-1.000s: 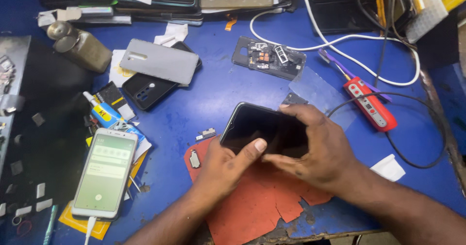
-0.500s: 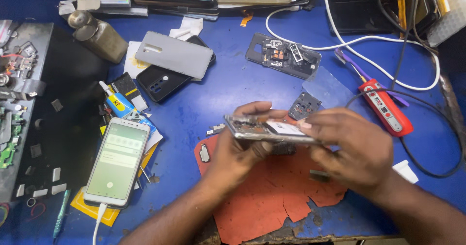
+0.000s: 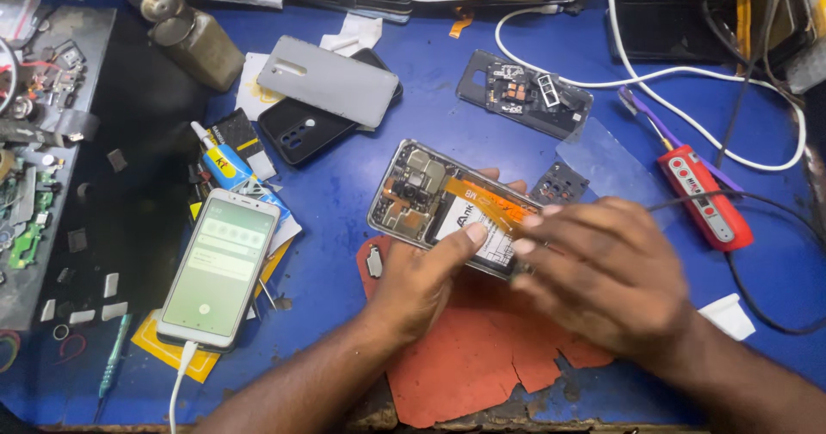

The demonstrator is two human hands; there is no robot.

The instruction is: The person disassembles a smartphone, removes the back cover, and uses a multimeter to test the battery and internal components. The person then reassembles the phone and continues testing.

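Above the torn red mat (image 3: 482, 361) on the blue surface (image 3: 344, 202), head view: we hold an opened phone (image 3: 439, 202), back cover off, board and orange flex facing up. Left hand (image 3: 422, 283) cradles its near edge, thumb pressed on the battery area; fingertips show past the far edge. Right hand (image 3: 607, 279) covers the phone's right end, fingers curled onto it; blurred, so we cannot tell what the fingertips pinch.

Left of the opened phone: a lit white phone (image 3: 219, 266) on a charging cable. Beyond it: a grey back cover (image 3: 331, 80) lying on a black case (image 3: 297, 133). Right of it: a red tool (image 3: 705, 197) among cables.

Judgement on handling: we should keep the left grip steady with pressure on the frame rather than the flex, and work the right fingers slowly, lifting parallel to the board.
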